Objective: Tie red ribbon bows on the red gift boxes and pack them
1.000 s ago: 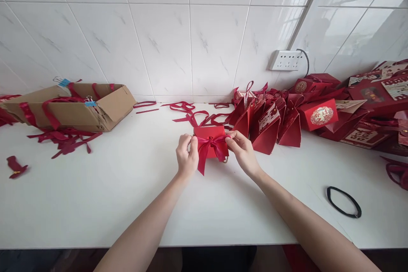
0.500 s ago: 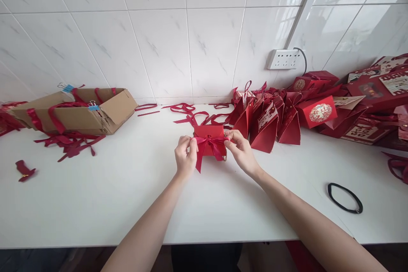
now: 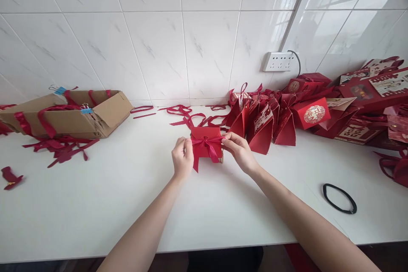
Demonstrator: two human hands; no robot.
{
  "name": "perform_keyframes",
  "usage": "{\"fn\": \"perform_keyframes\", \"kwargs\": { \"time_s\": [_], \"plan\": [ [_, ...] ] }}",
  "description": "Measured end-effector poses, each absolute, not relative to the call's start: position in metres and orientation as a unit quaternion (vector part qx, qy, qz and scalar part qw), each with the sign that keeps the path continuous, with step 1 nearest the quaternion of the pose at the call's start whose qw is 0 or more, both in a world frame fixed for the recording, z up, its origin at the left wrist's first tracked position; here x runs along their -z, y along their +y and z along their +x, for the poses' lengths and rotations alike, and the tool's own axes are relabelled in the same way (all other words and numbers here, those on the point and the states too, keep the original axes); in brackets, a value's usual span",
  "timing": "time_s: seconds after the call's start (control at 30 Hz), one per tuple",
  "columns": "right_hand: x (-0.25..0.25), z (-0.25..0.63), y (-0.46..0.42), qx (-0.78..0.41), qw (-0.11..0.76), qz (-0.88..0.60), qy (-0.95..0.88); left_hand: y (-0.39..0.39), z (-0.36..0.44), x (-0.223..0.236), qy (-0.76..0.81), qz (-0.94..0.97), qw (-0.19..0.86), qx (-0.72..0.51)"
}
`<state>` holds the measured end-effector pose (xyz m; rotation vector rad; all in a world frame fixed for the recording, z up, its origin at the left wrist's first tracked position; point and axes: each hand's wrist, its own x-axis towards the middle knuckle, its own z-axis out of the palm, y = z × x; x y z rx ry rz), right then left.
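A small red gift box (image 3: 205, 132) stands on the white table (image 3: 111, 195) in front of me, with a dark red ribbon bow (image 3: 206, 146) tied across its front. My left hand (image 3: 182, 162) pinches the bow's left loop, fingers closed. My right hand (image 3: 239, 151) pinches the right loop at the box's right edge. One ribbon tail hangs down below the bow between my hands.
A pile of red gift bags and boxes (image 3: 287, 114) fills the back right. An open cardboard box (image 3: 68, 112) with ribbons draped over it lies at the back left, cut ribbon scraps (image 3: 60, 146) beside it. A black elastic band (image 3: 339, 198) lies at the right. A wall socket (image 3: 278, 61) is behind.
Both hands stay on the bow loops and have drawn them slightly tighter. The view has shifted a little, so everything sits slightly further left.
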<state>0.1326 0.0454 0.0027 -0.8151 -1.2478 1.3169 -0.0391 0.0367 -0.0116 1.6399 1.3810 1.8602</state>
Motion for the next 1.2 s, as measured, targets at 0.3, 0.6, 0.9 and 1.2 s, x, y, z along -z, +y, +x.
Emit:
{"fn": "perform_keyframes", "kwargs": {
  "time_s": [0.3,0.6,0.9,1.2],
  "plan": [
    [-0.003,0.136,0.047,-0.544,0.534,-0.355,-0.541,0.035,-0.039,0.011,0.494,0.564,0.179,-0.637],
    [-0.003,0.145,0.044,-0.279,0.355,-0.382,-0.806,0.039,-0.048,0.007,0.509,0.492,0.302,-0.639],
    [0.000,0.140,0.052,-0.620,0.454,-0.397,-0.503,0.058,-0.053,0.015,0.488,0.351,0.419,-0.681],
    [-0.006,0.132,0.036,-0.842,0.362,-0.251,-0.310,0.054,-0.039,0.016,0.443,0.370,0.461,-0.674]
  ]
}}
